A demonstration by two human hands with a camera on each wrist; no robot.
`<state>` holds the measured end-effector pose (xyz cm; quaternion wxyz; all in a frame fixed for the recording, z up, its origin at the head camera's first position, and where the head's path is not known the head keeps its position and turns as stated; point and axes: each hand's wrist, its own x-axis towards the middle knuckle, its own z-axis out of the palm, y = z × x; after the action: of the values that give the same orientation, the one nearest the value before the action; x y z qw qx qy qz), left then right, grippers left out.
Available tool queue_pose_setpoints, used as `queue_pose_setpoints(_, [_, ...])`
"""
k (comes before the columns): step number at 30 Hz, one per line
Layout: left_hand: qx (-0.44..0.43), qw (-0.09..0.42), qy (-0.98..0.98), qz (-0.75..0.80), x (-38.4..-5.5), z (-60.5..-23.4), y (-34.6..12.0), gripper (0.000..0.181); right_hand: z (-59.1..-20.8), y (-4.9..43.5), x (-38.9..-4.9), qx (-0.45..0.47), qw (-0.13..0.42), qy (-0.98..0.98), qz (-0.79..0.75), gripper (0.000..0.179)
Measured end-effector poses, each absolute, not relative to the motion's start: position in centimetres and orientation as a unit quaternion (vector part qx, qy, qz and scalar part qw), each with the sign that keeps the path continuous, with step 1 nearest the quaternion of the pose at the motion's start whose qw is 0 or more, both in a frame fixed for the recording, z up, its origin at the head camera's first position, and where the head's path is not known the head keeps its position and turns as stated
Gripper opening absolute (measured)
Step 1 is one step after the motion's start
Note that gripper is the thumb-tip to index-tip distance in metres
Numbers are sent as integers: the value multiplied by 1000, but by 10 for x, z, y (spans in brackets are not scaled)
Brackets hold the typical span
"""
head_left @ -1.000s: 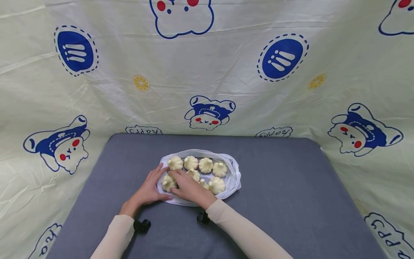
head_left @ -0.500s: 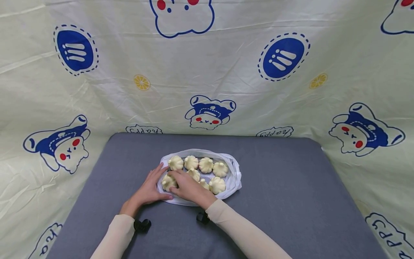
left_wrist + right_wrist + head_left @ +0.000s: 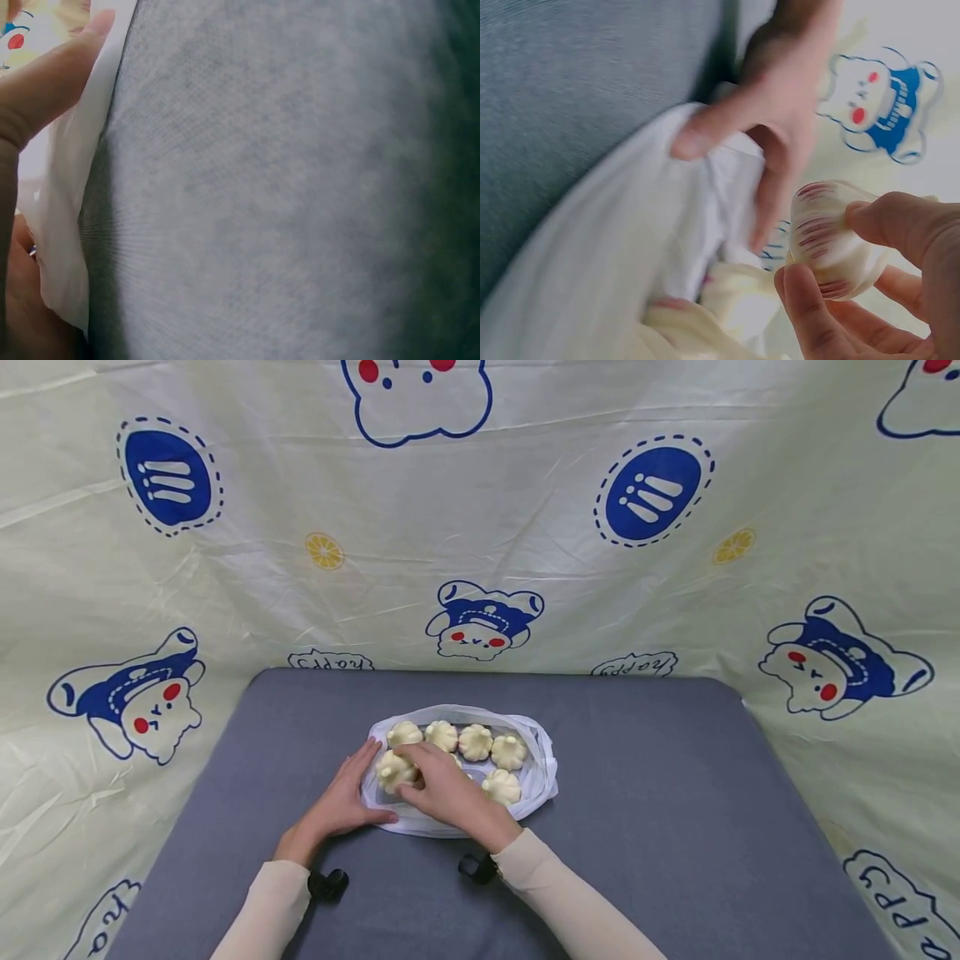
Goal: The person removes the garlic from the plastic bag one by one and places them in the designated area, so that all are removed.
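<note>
Nearest: pale sleeves [image 3: 262,910], w/ a small black unit [image 3: 328,885] at each wrist. L hand [image 3: 345,802] lies round the L end of a white bag [image 3: 551,770], thumb along the near rim, fingers up the side; thumb & fingers well apart. R hand [image 3: 450,789] is over the bag, thumb & fingers clamped on a garlic bulb [image 3: 396,772], pale w/ purplish streaks. That bulb's at the bag's L end, nr the L hand; can't tell if it's touching its neighbors. Another bulb [image 3: 502,787] sits at near R in the bag. Farther back, a row of 4 bulbs [image 3: 476,742] along the far side. Bag's mid-table, on gray cloth [image 3: 660,793]. Beyond, a pale sheet [image 3: 525,510] w/ blue bear prints, blue ovals & orange slices.
</note>
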<state>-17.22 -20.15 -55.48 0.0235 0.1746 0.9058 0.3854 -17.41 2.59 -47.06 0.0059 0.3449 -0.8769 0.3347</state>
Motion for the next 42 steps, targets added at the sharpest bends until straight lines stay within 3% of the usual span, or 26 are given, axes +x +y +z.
queue_pose_setpoints(11, [154,6,930,334,-170,-552,-201,113,-448,64,-173,262,14,-861,436,47])
queue_pose_setpoints(42, [127,40,916,380,-168,-556,-200,109,-460,171,-163,99,125,-840,519,48])
